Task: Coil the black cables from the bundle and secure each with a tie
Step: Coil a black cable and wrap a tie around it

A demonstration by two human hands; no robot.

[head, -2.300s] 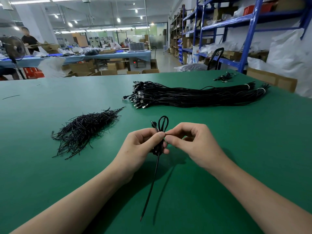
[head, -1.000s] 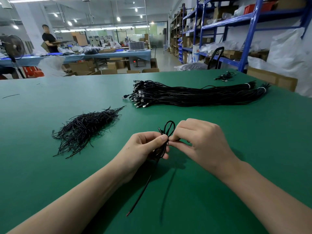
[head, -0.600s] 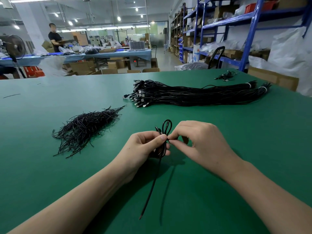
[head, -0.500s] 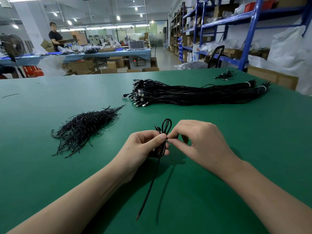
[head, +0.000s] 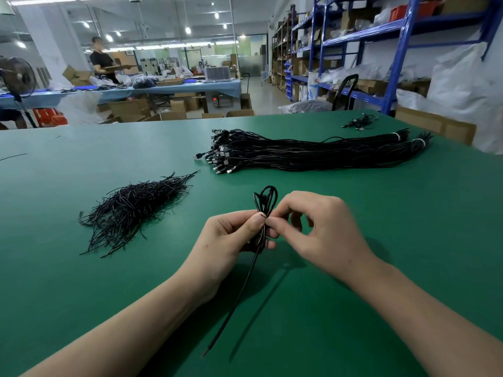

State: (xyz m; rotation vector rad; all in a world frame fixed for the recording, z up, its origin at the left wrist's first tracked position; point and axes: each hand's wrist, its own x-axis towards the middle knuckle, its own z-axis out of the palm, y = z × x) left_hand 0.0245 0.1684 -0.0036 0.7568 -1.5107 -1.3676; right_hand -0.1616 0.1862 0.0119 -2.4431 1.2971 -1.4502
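Cable coil (head: pixel 261 205) in left hand (head: pixel 226 240), right hand (head: pixel 321 235)

bright, even light falls from ceiling tubes and round lamps (head: pixel 187 30) far overhead. the green table (head: pixel 81 295) carries a pale sheen toward its far edge. soft dark shadows lie under the left hand (head: pixel 226 240), the right hand (head: pixel 324 232) and both forearms, and the loose tail of the cable (head: pixel 261 235) throws a thin, blurred shadow to its right. the wide lens bows the blue shelving (head: pixel 402 63) and the table's edges. the distant person (head: pixel 101 61) is soft and smeared; near things are sharp.
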